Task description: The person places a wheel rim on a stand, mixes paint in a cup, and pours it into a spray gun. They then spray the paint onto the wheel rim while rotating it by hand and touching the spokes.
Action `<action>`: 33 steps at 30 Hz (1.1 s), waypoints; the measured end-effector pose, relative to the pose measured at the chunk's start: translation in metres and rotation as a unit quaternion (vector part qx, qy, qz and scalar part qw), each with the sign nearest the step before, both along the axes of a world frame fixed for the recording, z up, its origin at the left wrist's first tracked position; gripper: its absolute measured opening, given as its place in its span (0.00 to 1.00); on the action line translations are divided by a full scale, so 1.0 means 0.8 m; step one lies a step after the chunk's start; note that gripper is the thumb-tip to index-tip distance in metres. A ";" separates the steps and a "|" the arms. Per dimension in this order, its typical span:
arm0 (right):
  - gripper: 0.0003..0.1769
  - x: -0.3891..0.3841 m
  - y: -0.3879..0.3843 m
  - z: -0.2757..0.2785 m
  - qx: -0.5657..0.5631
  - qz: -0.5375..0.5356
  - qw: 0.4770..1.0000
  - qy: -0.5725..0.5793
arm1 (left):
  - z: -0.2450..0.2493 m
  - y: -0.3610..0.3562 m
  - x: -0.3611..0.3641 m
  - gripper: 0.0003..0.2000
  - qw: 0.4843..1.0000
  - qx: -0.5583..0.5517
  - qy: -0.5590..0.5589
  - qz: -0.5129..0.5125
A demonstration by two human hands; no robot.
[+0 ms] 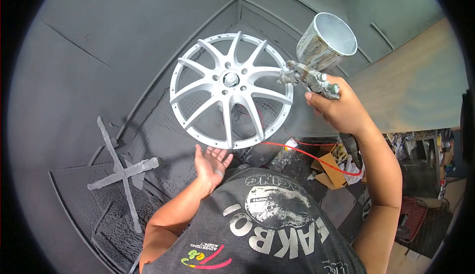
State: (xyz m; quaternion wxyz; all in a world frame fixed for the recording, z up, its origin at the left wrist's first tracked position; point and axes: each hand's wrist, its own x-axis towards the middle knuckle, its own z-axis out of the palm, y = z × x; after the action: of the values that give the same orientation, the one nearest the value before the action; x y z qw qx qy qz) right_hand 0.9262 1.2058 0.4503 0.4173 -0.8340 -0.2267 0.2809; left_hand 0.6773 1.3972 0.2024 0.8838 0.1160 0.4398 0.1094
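Observation:
A white multi-spoke wheel rim (227,118) faces up in front of me, with bolt holes around its centre hub. My right hand (341,106) is wrapped round a spray gun (311,76), its nozzle pointing left at the rim's right edge. On top of the gun sits a paint-streaked metal cup (324,44), its open mouth showing a pale inside. My left hand (212,164) is palm up with fingers spread, right below the near edge of the rim, and holds nothing.
A red air hose (321,161) curves from behind the rim toward the gun's lower end. To the left stands a paint-coated cross-shaped stand (123,174). Grey booth walls (123,36) rise behind. A cardboard box (330,171) and cluttered shelves (420,160) are at the right.

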 end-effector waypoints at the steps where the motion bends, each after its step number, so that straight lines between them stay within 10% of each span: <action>1: 0.08 0.002 0.002 0.001 -0.015 0.014 0.999 -0.044 | 0.002 -0.002 -0.001 0.36 1.000 0.000 0.000 0.000; 13: 0.11 0.037 -0.008 -0.019 0.020 0.007 0.981 -0.192 | 0.007 0.136 0.012 0.37 0.992 0.095 0.075 0.027; 21: 0.08 -0.007 0.002 0.022 -0.043 -0.011 0.998 0.037 | -0.040 0.161 0.009 0.39 0.973 0.167 -0.026 0.157; 22: 0.08 -0.009 0.002 0.019 -0.043 -0.011 0.998 0.037 | -0.095 0.157 0.003 0.40 0.954 0.127 -0.259 0.079; 24: 0.10 -0.011 0.001 0.007 -0.016 0.012 1.000 0.009 | -0.174 0.148 -0.015 0.41 0.744 0.025 -0.662 -0.087; 25: 0.10 -0.010 0.001 0.001 -0.016 0.011 1.000 0.009 | -0.105 0.102 -0.008 0.41 0.933 0.050 -0.354 -0.027; 26: 0.11 -0.006 0.001 -0.004 0.002 0.026 0.999 -0.046 | -0.023 0.044 0.004 0.42 0.997 0.069 0.001 0.037; 33: 0.13 0.019 -0.007 -0.013 0.024 0.018 0.983 -0.179 | 0.020 0.009 -0.003 0.41 0.997 0.063 -0.037 -0.016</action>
State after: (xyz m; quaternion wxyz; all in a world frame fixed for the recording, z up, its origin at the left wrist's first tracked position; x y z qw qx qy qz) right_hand 0.9416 1.2003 0.4402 0.3848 -0.8564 -0.3192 0.1288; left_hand 0.6749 1.4042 0.2186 0.8921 0.1745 0.3969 0.1274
